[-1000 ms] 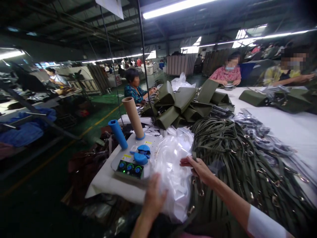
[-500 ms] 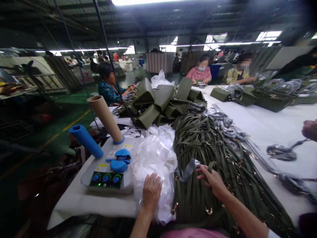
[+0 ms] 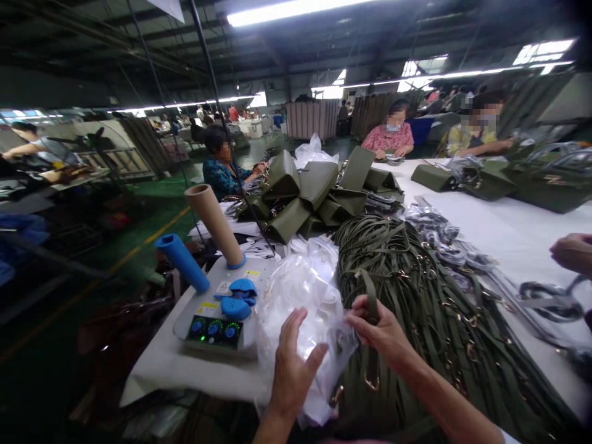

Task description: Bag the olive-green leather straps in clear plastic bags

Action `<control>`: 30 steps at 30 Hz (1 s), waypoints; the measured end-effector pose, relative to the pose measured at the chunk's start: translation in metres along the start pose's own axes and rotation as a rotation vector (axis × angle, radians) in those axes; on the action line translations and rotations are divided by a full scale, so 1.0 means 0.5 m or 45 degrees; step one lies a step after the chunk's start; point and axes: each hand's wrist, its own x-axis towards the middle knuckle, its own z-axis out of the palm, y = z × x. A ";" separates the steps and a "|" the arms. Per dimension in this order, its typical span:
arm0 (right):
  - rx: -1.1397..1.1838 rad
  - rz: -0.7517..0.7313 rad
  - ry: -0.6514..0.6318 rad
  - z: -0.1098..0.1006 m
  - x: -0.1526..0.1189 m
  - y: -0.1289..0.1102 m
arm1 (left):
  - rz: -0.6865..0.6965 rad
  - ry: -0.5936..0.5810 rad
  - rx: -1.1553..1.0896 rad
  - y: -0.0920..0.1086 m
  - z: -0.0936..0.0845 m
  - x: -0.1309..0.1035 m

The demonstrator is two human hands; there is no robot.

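Observation:
My left hand (image 3: pixel 296 364) is over the clear plastic bags (image 3: pixel 296 283), thumb and fingers spread, with nothing in it; whether it touches the plastic I cannot tell. To its right, my right hand (image 3: pixel 382 327) has its fingers closed round a dark green strap (image 3: pixel 369 287), which loops up above the fingers and hangs down to a gold clasp (image 3: pixel 371 381). Clear film lies at the right fingertips; whether they grip it too is unclear. Under my right arm spreads a thick heap of green straps (image 3: pixel 444 345) with gold hardware.
A machine with dials (image 3: pixel 213 331) and blue rollers stands left of the plastic. Behind it is a cardboard tube (image 3: pixel 216 225). Green bags (image 3: pixel 319 185) are piled at the back. Another person's hand (image 3: pixel 573 251) is at the right, near wrapped straps (image 3: pixel 550 299). Co-workers sit across the table.
My left hand has lifted and spread its fingers. My right hand has shifted left toward the plastic bags with the strap, and the small loose film is no longer distinct. The view has turned left.

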 end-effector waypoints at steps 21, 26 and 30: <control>-0.076 -0.080 -0.401 0.131 -0.082 -0.124 | -0.468 -0.169 -0.992 0.155 -0.062 0.010; -0.236 -0.213 -0.533 0.122 -0.077 -0.125 | -0.651 -0.066 -1.046 0.152 -0.076 0.005; -0.492 -0.270 -0.788 0.066 -0.062 -0.183 | -0.569 -0.042 -0.891 0.122 -0.108 -0.014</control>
